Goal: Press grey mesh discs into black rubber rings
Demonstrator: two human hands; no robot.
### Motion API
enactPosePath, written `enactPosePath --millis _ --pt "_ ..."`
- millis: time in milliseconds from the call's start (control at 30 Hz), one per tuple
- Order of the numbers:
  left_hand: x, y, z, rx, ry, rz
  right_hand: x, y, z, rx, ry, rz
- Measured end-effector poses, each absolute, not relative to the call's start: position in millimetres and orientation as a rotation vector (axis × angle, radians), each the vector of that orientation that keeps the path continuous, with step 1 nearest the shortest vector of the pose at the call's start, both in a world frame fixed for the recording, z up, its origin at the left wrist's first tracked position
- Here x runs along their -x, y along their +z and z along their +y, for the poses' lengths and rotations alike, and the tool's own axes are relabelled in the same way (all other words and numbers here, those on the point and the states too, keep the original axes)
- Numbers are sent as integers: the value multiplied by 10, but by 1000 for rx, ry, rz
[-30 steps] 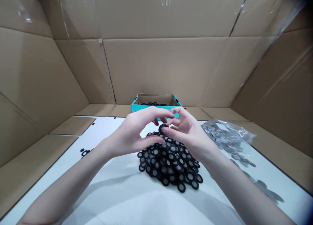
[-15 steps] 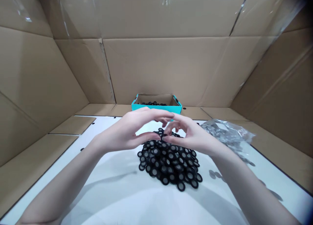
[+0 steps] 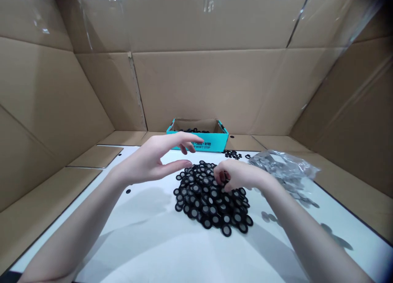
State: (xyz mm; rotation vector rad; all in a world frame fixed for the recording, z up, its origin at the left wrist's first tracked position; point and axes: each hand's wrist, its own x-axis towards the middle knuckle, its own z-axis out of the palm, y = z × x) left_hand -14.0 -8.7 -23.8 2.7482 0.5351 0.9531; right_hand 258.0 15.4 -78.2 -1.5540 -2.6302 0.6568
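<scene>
A heap of black rings (image 3: pixel 211 201) with pale centres is spread over the middle of the white counter (image 3: pixel 147 242). The right hand (image 3: pixel 238 175) is lowered onto the far part of the heap, knuckles up, with its fingers (image 3: pixel 220 177) curled down among the rings; whether one ring is actually pinched cannot be told, since the fingertips are hidden by the hand and the rings. The left hand (image 3: pixel 153 162) is held above the counter just left of the heap, apart from it, with the fingers spread and the thumb stretched toward the rings; nothing is seen in it. Behind the heap a teal box (image 3: pixel 199 139) is set at the far edge of the counter, with more black rings seen inside it, and a few loose rings (image 3: pixel 233 154) are scattered just to its right. A clear bag (image 3: pixel 284 168) of grey discs is laid to the right of the right hand, and some grey discs (image 3: pixel 333 238) are strewn on the counter near the right forearm. The counter is enclosed on three sides by cardboard walls (image 3: pixel 215 86).
</scene>
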Motion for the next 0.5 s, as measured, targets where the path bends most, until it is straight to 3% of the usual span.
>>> enactPosePath --millis 267,333,433,500 --pt "457 -282 -11 -2627 882 849 -2752 -657 92 1499 463 -2426" --pt "689 -339 110 -2635 642 1064 -2842 -709 54 1511 481 -2402" --pt "1128 -478 324 -2460 -69 1545 -3077 -895 -6 1597 540 -2370" --pt "1408 -599 433 -2342 -241 1686 -3304 -1062 -49 1678 500 -2337"
